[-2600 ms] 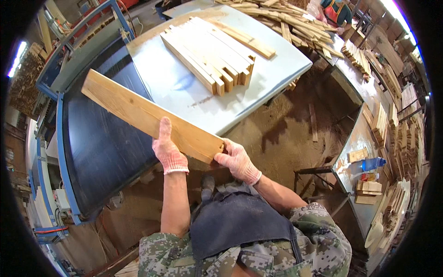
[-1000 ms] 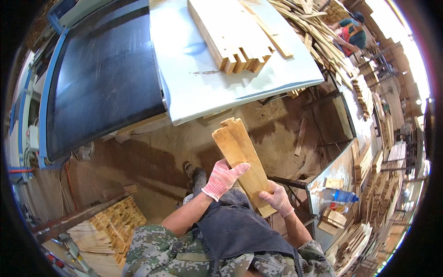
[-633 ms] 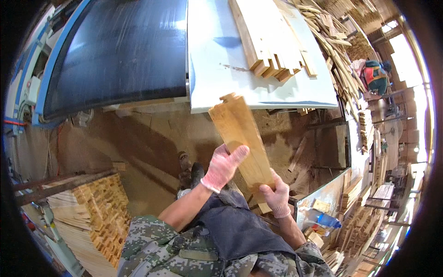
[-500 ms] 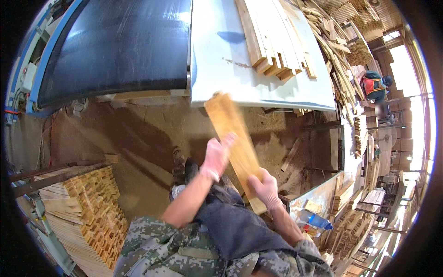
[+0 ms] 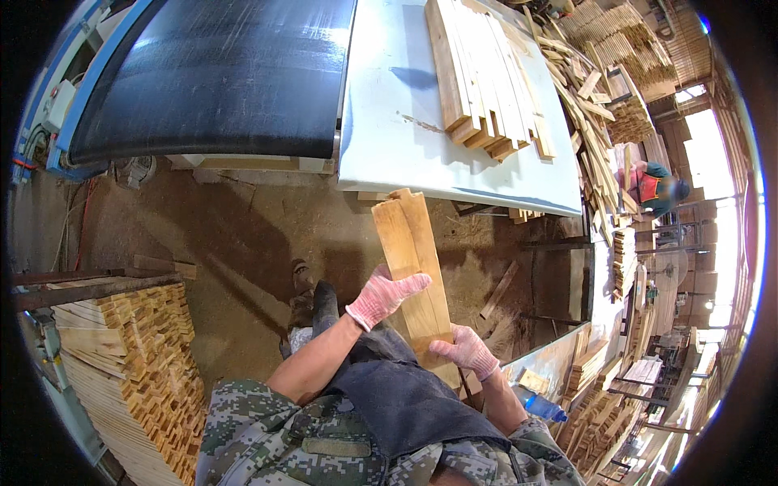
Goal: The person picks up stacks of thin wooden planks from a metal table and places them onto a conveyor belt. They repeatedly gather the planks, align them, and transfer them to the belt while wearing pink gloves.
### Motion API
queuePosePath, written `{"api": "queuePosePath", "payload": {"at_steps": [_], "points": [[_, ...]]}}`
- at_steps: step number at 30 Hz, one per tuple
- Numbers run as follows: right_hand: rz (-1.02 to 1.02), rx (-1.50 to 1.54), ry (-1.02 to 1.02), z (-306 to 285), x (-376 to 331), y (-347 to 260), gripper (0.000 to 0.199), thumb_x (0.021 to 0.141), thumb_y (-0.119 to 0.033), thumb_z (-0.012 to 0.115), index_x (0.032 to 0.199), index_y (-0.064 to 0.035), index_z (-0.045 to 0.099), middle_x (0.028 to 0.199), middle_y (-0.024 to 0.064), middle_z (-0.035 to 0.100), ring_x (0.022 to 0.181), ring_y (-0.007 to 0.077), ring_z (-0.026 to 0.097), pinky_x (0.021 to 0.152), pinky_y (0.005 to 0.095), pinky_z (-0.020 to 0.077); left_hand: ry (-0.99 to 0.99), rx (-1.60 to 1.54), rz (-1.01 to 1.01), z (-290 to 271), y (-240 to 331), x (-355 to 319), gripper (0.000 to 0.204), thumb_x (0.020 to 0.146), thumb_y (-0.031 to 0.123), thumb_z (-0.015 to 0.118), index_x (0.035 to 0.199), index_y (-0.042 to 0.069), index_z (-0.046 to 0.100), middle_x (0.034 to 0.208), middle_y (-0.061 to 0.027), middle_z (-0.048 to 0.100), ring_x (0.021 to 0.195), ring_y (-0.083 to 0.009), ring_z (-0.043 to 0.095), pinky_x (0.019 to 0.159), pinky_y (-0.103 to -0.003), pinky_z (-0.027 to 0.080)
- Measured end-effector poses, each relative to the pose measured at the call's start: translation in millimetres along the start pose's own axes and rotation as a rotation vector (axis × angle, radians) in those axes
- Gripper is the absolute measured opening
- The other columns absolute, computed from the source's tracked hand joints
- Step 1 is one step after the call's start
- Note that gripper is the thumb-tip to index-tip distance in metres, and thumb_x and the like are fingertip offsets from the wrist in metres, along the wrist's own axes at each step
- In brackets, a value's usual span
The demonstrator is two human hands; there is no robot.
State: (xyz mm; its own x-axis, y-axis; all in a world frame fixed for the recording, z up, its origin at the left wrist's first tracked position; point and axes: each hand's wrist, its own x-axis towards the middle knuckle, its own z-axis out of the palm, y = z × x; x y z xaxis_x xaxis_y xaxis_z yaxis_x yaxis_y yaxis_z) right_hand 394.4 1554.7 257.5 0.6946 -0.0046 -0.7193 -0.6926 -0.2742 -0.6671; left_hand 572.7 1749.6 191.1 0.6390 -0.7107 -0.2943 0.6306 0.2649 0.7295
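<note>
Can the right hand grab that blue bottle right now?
Probably not as things stand: the right hand is gripping the wooden board. The blue bottle shows just beyond the right forearm, but its true distance is unclear.

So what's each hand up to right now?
Left hand: closed, holding the wooden board by its left edge.
Right hand: closed, holding the same board near its lower end.
</note>
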Motion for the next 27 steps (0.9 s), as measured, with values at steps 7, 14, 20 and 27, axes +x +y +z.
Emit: {"api": "queuePosePath", "payload": {"at_steps": [7, 14, 20, 27], "points": [[-0.217, 0.209, 0.374, 29, 4, 39, 0.041, 0.102, -0.03, 0.076, 0.124, 0.0033, 0.067, 0.105, 0.0055, 0.076, 0.094, 0.0118, 0.067, 0.086, 0.0309, 0.0569, -0.053, -0.004, 0.093, 34, 23, -19, 0.028, 0.098, 0.022, 0.082, 0.117, 0.003, 0.078, 0.106, -0.0048, 0.08, 0.097, -0.0141, 0.074, 0.084, -0.033, 0.061], [-0.39, -0.236, 0.828, 28, -5, -54, 0.027, 0.098, -0.025, 0.075, 0.1, 0.0015, 0.073, 0.091, 0.0126, 0.079, 0.084, 0.0208, 0.076, 0.076, 0.0359, 0.0601, -0.13, 0.19, 0.201, 14, 27, 6, 0.038, 0.099, 0.04, 0.077, 0.119, 0.009, 0.073, 0.107, -0.0074, 0.077, 0.092, -0.0239, 0.075, 0.08, -0.041, 0.06], [0.091, -0.521, 0.405, 39, 6, 50, 0.052, 0.095, -0.049, 0.077, 0.113, -0.0002, 0.074, 0.099, 0.0185, 0.08, 0.091, 0.0323, 0.078, 0.082, 0.0417, 0.0613, 0.181, -0.597, -0.205, -12, -115, 35, 0.045, 0.099, 0.034, 0.08, 0.126, -0.001, 0.073, 0.124, -0.0117, 0.076, 0.108, -0.0225, 0.072, 0.101, -0.041, 0.058], [-0.112, 0.047, 0.322, 8, 8, 40, 0.04, 0.104, -0.034, 0.071, 0.124, 0.0007, 0.069, 0.098, 0.0034, 0.076, 0.088, 0.0114, 0.067, 0.082, 0.0304, 0.0567, 0.106, 0.062, -0.03, 28, -10, 11, 0.043, 0.091, 0.032, 0.089, 0.116, -0.001, 0.078, 0.106, -0.0076, 0.08, 0.095, -0.0128, 0.072, 0.084, -0.031, 0.059]]}}
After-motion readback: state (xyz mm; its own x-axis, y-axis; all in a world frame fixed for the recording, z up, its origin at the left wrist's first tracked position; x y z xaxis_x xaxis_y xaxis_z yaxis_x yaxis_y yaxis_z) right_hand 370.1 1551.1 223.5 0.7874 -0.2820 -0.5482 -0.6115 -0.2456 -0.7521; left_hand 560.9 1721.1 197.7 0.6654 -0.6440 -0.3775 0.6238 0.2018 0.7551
